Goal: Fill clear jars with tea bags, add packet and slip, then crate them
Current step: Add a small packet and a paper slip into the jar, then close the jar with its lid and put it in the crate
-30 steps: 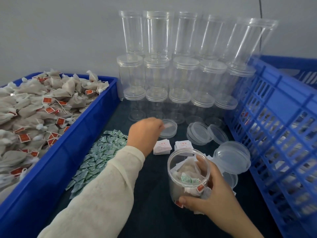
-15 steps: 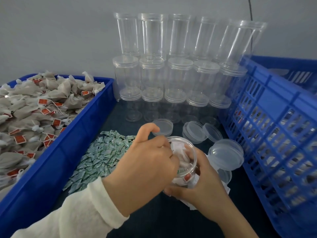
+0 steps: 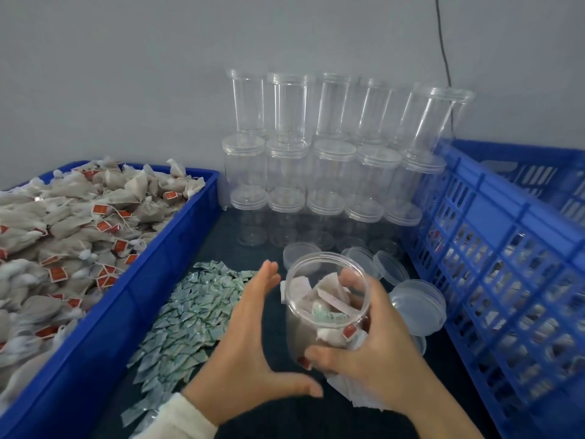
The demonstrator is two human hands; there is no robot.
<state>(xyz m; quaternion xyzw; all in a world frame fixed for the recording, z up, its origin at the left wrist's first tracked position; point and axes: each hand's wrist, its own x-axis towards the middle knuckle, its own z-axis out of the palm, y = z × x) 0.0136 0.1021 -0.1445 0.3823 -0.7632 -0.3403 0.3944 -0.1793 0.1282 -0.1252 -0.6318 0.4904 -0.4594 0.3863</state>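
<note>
Soft, even, rather cool light fills the room — hardly any hard shadows. Faint glare rides the stacked clear jars (image 3: 329, 160). Wide-angle bending bows the blue crate (image 3: 506, 248) at the edge — fine detail looks smeared.

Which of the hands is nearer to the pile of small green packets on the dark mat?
Left. The left hand hovers open beside the pile of small green packets, at its right edge; the right hand grips the clear plastic jar farther right.
</note>
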